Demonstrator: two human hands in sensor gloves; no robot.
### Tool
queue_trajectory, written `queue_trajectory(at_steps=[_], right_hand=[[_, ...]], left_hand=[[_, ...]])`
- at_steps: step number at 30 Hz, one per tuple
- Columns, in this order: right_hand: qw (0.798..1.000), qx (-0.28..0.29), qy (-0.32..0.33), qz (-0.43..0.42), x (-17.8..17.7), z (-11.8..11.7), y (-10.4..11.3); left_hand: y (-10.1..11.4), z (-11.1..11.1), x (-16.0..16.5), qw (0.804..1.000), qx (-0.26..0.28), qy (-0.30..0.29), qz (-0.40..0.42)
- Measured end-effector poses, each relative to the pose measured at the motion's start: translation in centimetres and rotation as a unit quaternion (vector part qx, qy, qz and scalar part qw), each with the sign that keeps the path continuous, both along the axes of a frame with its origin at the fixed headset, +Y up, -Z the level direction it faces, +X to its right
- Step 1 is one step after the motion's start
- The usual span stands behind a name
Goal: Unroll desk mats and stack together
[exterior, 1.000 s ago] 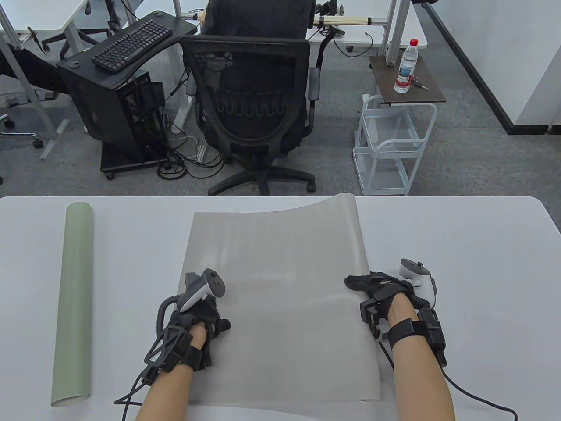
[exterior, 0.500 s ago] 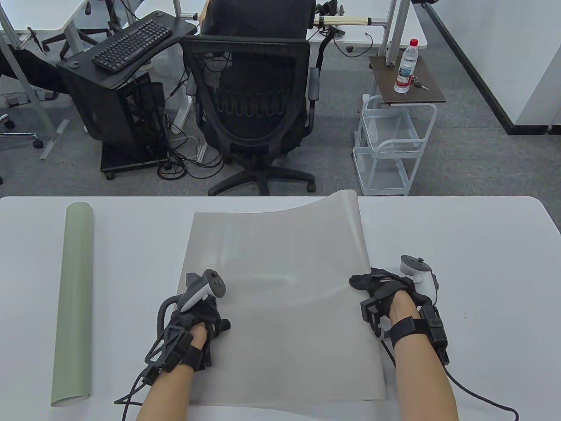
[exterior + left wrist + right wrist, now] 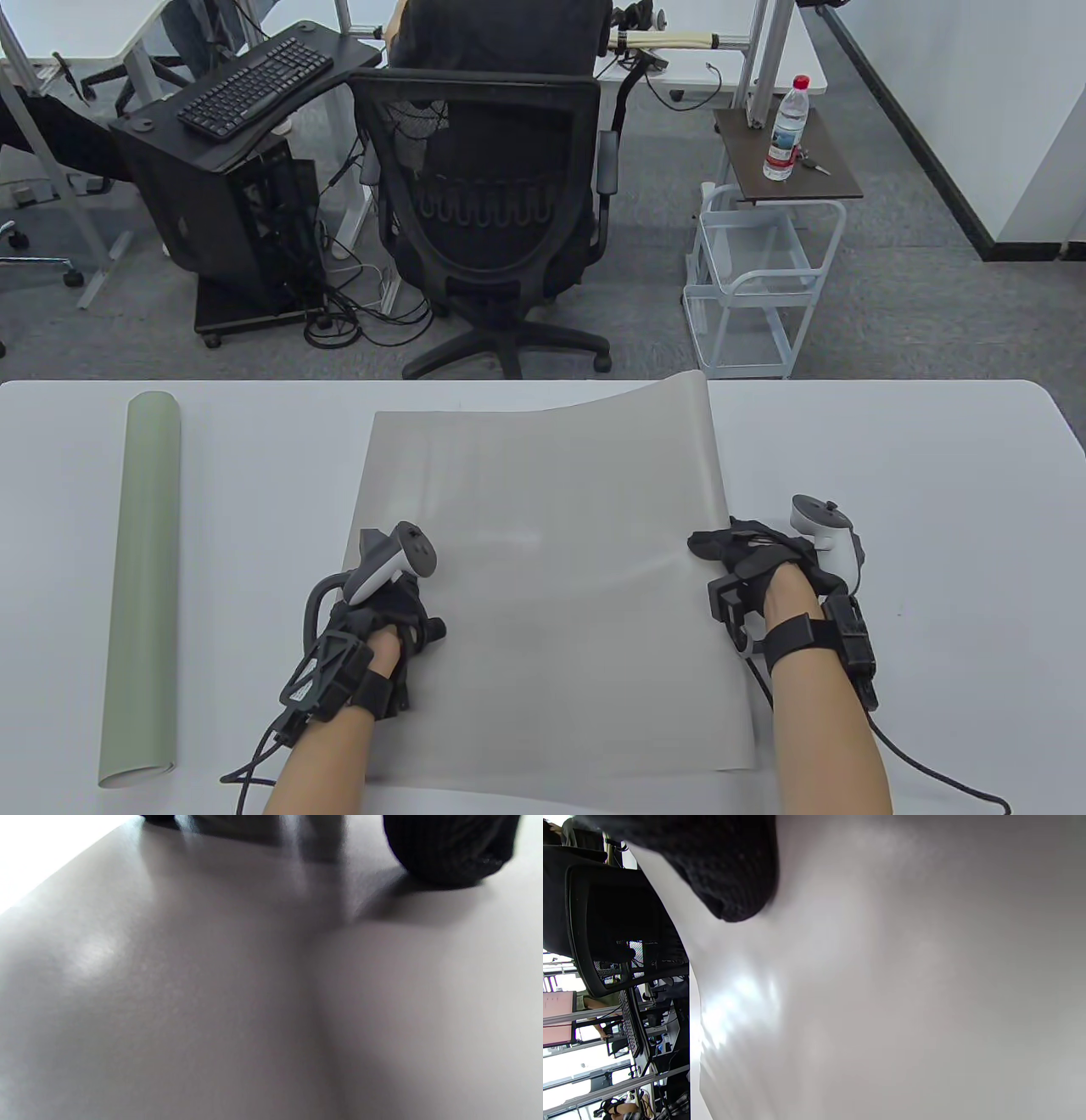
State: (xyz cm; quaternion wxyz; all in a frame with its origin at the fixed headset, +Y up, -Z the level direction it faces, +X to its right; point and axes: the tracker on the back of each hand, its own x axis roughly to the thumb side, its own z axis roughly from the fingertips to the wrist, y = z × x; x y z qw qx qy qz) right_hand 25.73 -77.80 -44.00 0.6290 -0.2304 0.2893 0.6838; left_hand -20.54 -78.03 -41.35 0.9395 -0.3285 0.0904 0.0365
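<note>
A grey desk mat (image 3: 543, 577) lies unrolled in the middle of the white table (image 3: 916, 475); its far right corner curls up off the table. My left hand (image 3: 386, 598) rests on the mat's left part and presses it down. My right hand (image 3: 755, 556) holds the mat's right edge, fingers on top of it. A green desk mat (image 3: 144, 586) lies rolled up at the table's left. The left wrist view shows the mat surface (image 3: 212, 1005) with a gloved fingertip (image 3: 445, 849) on it. The right wrist view shows the mat (image 3: 903, 984) under a gloved finger (image 3: 721, 861).
Beyond the table's far edge stand a black office chair (image 3: 492, 204), a black cart with a keyboard (image 3: 254, 85), and a white wire trolley (image 3: 755, 280) with a water bottle (image 3: 785, 127) on its top.
My right hand has moved to the right with the mat's right edge, spreading the mat wider. The left hand has stayed in place.
</note>
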Motion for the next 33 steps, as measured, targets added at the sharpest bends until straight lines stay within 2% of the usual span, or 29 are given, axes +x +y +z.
queue_trajectory(at_steps=[11, 17, 25, 33], right_hand=[[0.999, -0.009, 0.020, 0.036, 0.1, 0.0, 0.1], [0.999, -0.008, 0.004, 0.052, 0.3, 0.0, 0.2], [0.999, -0.001, 0.027, 0.025, 1.2, -0.3, 0.5], [1.000, -0.006, 0.007, 0.029, 2.7, 0.0, 0.4]], left_hand=[[0.0, 0.0, 0.0, 1.000, -0.002, 0.000, -0.001], [0.0, 0.0, 0.0, 1.000, -0.002, -0.001, -0.001], [-0.1, 0.1, 0.0, 1.000, 0.000, -0.002, 0.000], [-0.1, 0.0, 0.0, 1.000, -0.001, -0.002, -0.001]])
